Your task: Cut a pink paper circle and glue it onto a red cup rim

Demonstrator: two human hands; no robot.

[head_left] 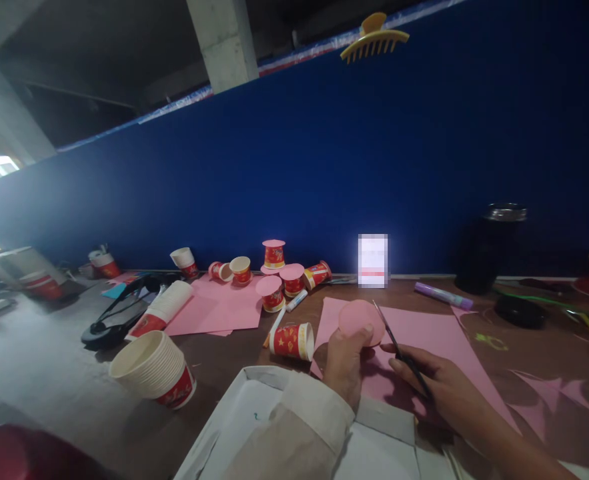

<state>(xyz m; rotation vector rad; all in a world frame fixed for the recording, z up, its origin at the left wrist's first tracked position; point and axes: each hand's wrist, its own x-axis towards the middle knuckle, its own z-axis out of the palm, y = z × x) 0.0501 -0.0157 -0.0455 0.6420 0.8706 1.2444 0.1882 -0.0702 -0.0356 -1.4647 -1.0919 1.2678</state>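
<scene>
My left hand (345, 365) pinches a round pink paper disc (358, 320) by its lower edge, thumb on the near face. Just right of it, my right hand (427, 380) grips a pair of scissors (399, 350) by dark handles, the blades pointing up and left beside the disc's rim. The blades look closed or nearly so; whether they touch the paper I cannot tell. Below both hands lies a large pink paper sheet (429, 327) on the brown table. A red patterned paper cup (291, 341) rests on its side left of my left hand.
Pink-topped red cups (274, 255) are stacked at the back. Nested paper cups (151, 367) lie at left near a black headset (119, 313). A lit screen (373, 261) stands against the blue partition (294, 160). Right are a purple tube (443, 296), a black bottle (481, 253) and paper scraps (549, 393).
</scene>
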